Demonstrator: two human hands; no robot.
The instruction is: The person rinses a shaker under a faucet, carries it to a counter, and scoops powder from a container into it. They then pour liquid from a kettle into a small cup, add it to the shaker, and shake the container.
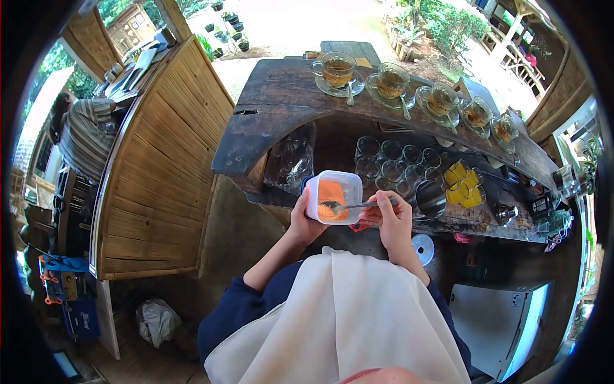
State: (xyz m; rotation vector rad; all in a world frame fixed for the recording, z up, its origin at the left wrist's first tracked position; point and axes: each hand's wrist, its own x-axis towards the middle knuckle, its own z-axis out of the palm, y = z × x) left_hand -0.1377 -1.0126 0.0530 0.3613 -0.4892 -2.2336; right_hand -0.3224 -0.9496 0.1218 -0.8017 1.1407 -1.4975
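— While the left hand [302, 223] is gripping the white tub [350, 187], where is the tub resting?

— It is resting on nothing. It is hanging in the air just in front of the lower surface [476, 217], under the lip of the dark wooden ledge [275, 109]. The left fingers are wrapping its near side, probably so the open top is tilting toward the wearer and the orange powder [330, 191] is showing.

— And the right hand [391, 221]?

— Its fingers [382, 200] are clenching the handle of a spoon [358, 206], and the spoon's bowl is lying in the powder. Gripping far back on the handle is likely keeping the knuckles outside the tub.

— What is crowding the edges?

— 5 cups of tea [337, 69] are standing on saucers along the ledge, near its far rim. Empty glasses [391, 157] are packing the lower surface just beyond the tub. A metal cup [430, 200] is sitting just beside the right hand, with yellow pieces [464, 185], too small to identify, further right.

— Any open room?

— Space is opening to the left, where floor [230, 237] is showing between the ledge and the bamboo wall [160, 179]. A person in a striped shirt [86, 131] is showing well apart, beyond that wall.
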